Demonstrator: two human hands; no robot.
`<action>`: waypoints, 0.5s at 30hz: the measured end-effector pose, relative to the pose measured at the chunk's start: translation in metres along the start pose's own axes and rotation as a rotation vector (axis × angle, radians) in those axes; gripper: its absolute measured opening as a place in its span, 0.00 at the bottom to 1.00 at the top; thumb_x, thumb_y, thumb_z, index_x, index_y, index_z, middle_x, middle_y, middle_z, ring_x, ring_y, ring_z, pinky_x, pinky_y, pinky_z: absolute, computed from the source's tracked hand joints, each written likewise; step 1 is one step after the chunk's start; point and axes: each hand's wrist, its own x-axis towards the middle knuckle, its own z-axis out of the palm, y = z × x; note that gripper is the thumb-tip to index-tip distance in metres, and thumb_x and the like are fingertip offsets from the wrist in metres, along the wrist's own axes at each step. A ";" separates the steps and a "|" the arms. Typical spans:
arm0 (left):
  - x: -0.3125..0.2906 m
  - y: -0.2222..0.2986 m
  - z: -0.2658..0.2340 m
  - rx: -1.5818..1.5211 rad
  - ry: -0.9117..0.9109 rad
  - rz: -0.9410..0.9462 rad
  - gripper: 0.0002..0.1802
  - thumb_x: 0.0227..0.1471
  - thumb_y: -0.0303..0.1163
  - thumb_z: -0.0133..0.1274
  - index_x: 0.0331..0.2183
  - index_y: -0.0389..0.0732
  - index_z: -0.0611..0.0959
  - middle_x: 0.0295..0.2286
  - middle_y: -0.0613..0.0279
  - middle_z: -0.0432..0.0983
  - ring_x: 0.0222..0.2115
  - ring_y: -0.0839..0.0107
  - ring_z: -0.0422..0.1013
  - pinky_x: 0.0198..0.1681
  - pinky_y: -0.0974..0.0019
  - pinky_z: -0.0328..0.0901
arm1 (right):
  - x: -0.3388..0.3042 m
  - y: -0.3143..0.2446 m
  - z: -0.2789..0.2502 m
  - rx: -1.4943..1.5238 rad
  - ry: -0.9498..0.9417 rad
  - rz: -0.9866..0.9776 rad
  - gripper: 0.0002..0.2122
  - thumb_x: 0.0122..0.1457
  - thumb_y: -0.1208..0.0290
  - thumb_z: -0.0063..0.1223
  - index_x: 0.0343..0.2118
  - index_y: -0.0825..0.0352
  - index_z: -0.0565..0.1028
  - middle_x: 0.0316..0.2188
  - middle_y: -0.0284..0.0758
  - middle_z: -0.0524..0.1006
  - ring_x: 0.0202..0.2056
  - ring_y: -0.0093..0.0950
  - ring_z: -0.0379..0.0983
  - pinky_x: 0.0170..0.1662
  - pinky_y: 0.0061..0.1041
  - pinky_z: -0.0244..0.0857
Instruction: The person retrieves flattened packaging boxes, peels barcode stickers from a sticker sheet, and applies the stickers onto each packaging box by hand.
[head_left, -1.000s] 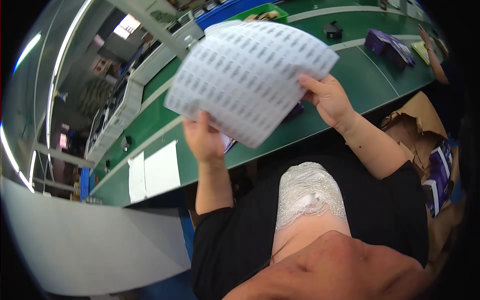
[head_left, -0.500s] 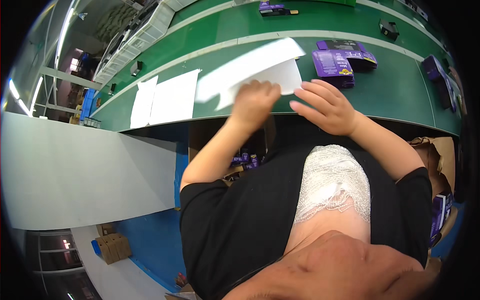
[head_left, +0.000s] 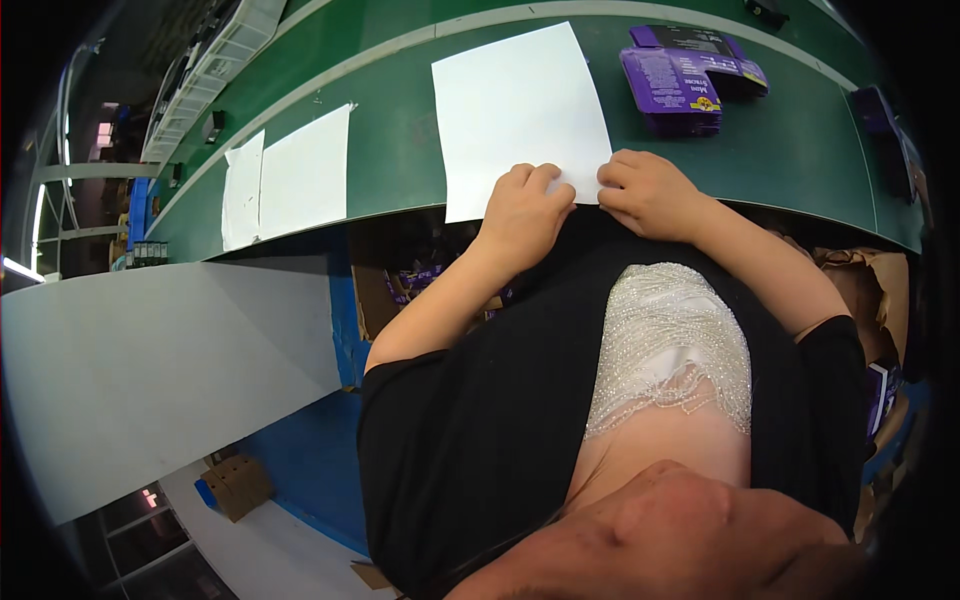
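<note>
A white paper sheet (head_left: 515, 105) lies spread on the green workbench in front of me, its near edge reaching the bench's front edge. My left hand (head_left: 530, 210) is closed at that near edge, fingers curled over the paper. At the near right corner, my right hand (head_left: 648, 193) is closed too, with the corner between thumb and fingers. Right of the sheet lies a stack of flattened purple cartons (head_left: 668, 90). Farther left, another white sheet (head_left: 305, 162) lies beside a narrower, creased white sheet (head_left: 243, 190).
More purple packaging (head_left: 882, 130) sits at the bench's right end. Below the bench, an open cardboard box (head_left: 372, 290) holds small purple packs. A torn brown carton (head_left: 865, 290) stands at my right. A white panel (head_left: 170, 360) extends on the left. White crates (head_left: 225, 60) line the far left.
The sheet, lifted and bent over half a second ago, now lies flat. My left hand has moved slightly right and closed at its near edge; my right hand's spread fingers have closed on the corner.
</note>
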 end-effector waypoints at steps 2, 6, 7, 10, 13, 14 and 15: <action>0.001 0.002 0.002 -0.018 -0.005 -0.048 0.07 0.48 0.30 0.61 0.31 0.42 0.80 0.41 0.56 0.76 0.41 0.53 0.71 0.45 0.54 0.66 | 0.000 0.000 0.003 0.053 0.003 0.070 0.06 0.48 0.74 0.60 0.28 0.63 0.74 0.30 0.32 0.73 0.38 0.34 0.71 0.42 0.35 0.66; 0.004 0.007 0.003 -0.121 0.006 -0.129 0.06 0.47 0.29 0.61 0.31 0.42 0.80 0.41 0.56 0.76 0.42 0.53 0.70 0.45 0.54 0.66 | 0.002 0.003 0.002 0.251 -0.045 0.232 0.06 0.48 0.75 0.60 0.27 0.64 0.74 0.31 0.33 0.74 0.38 0.35 0.71 0.43 0.35 0.65; 0.006 0.006 0.008 -0.052 0.053 -0.093 0.06 0.47 0.29 0.61 0.31 0.42 0.80 0.41 0.57 0.76 0.43 0.53 0.70 0.46 0.54 0.65 | 0.003 0.005 0.006 0.216 -0.008 0.243 0.05 0.48 0.75 0.60 0.27 0.64 0.74 0.31 0.33 0.74 0.38 0.35 0.70 0.43 0.35 0.64; 0.010 -0.001 0.017 0.002 0.105 -0.055 0.06 0.47 0.28 0.61 0.30 0.42 0.80 0.40 0.57 0.76 0.42 0.54 0.70 0.46 0.54 0.65 | 0.005 0.007 0.010 0.147 0.044 0.257 0.04 0.50 0.74 0.59 0.28 0.64 0.75 0.30 0.33 0.74 0.38 0.35 0.70 0.44 0.35 0.64; 0.013 -0.003 0.017 -0.029 0.062 -0.063 0.06 0.47 0.28 0.60 0.29 0.41 0.79 0.38 0.59 0.75 0.41 0.55 0.70 0.44 0.54 0.65 | 0.006 0.008 0.009 0.114 0.046 0.267 0.03 0.52 0.72 0.58 0.28 0.64 0.77 0.29 0.32 0.74 0.38 0.34 0.70 0.45 0.35 0.64; 0.015 -0.003 0.015 -0.045 0.015 -0.067 0.06 0.47 0.28 0.60 0.29 0.41 0.79 0.36 0.59 0.74 0.39 0.55 0.70 0.43 0.54 0.65 | 0.006 0.008 0.007 0.109 0.036 0.276 0.02 0.53 0.72 0.58 0.28 0.64 0.77 0.29 0.33 0.75 0.38 0.34 0.70 0.46 0.35 0.64; 0.016 -0.003 0.014 -0.047 0.013 -0.068 0.06 0.47 0.28 0.60 0.29 0.41 0.79 0.36 0.59 0.74 0.39 0.55 0.70 0.43 0.54 0.65 | 0.007 0.008 0.006 0.112 0.035 0.278 0.02 0.53 0.72 0.58 0.28 0.64 0.77 0.29 0.33 0.75 0.38 0.34 0.70 0.46 0.35 0.64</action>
